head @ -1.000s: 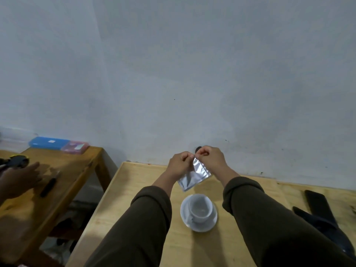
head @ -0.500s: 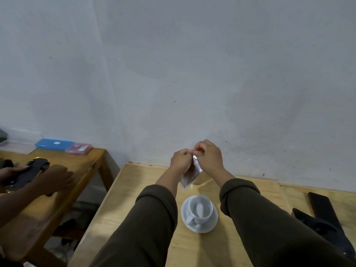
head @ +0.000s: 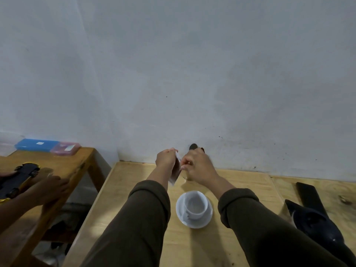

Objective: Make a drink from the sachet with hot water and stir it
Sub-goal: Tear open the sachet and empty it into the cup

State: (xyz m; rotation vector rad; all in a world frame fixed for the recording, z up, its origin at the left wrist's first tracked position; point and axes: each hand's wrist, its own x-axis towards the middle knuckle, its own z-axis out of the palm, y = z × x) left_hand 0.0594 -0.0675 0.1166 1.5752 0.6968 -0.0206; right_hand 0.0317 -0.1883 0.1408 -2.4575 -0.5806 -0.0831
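A white cup [head: 195,206] stands on a white saucer [head: 208,218] on the light wooden table [head: 231,245]. Beyond and above the cup I hold a silvery sachet [head: 175,173] edge-on, hanging down. My left hand [head: 166,160] pinches its top corner. My right hand [head: 198,166] is right beside it, fingertips at the sachet's upper edge; whether it still grips is unclear. A dark round object [head: 193,146] pokes out behind my right hand, mostly hidden.
Black objects [head: 316,218] lie on the table's right side. On the left, a second wooden table [head: 77,166] carries blue [head: 36,145] and pink [head: 65,148] boxes; another person's hand [head: 52,186] and a black toy car [head: 17,180] are there. A wall is close behind.
The sachet turned from facing me to edge-on. My hands have drawn slightly apart at its top. The other person's hand and the toy car shifted on the left table.
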